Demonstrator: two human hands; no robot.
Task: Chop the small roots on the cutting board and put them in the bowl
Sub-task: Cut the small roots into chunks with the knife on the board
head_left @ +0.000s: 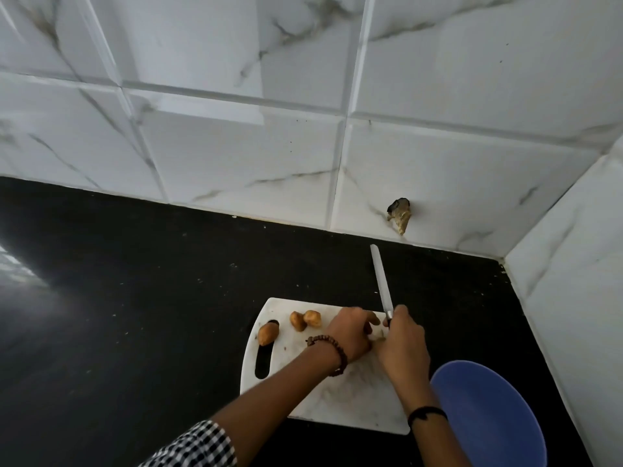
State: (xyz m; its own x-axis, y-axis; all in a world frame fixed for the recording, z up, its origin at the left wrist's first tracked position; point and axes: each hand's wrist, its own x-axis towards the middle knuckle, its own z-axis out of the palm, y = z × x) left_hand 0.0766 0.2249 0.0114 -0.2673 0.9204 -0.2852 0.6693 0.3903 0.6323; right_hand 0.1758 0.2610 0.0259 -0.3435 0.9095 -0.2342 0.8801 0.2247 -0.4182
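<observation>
Chopping on cutting board (337,392) | right grip (401,345) clenched on knife (381,281), blade axis pointing away | left grip (350,332) curled just left, hold hidden: cannot tell | whole roots (298,321) leftward of left grip, the nearer one | bowl (485,416) right of right grip

Black-and-white checked fabric sleeve (199,446) at bottom centre-left of frame, brown round-bead bracelet (332,352) at the wrist of the left hand (349,332), thin black cord band (426,414) behind the right hand (403,348), both forearms bare
</observation>
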